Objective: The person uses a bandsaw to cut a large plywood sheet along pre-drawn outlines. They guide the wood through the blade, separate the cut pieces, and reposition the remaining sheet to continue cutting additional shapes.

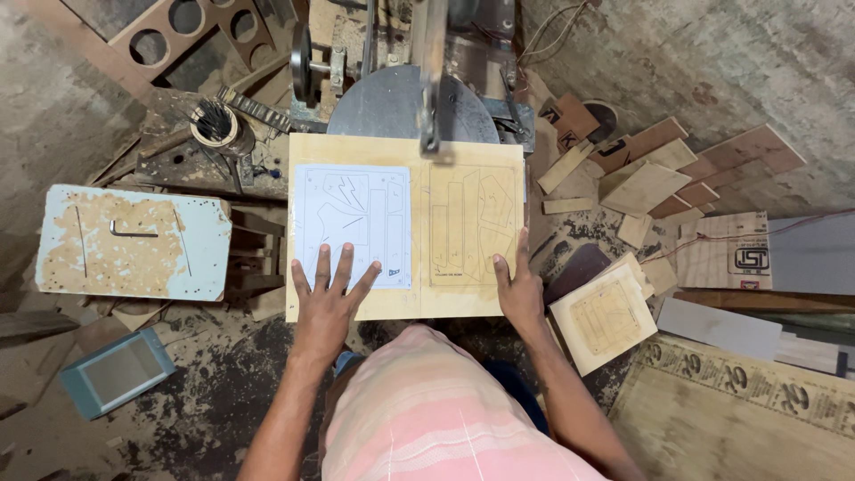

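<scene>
Resting flat on the plywood sheet [419, 303], left hand [328, 298] lies open, fingers spread, tips on the white paper template [352, 223]. Right hand [519, 289] open, clasping nothing, pressed at sheet's right edge. Sheet sits on the saw table [392, 105], under the blade arm [429, 71].

bare plywood board [445, 303] between hands, saw arm [432, 80] blocking ahead, scrap offcuts [641, 187] crowding right

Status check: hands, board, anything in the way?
Left hand flat on paper template. Right hand at plywood board edge. Saw blade ahead.
</scene>
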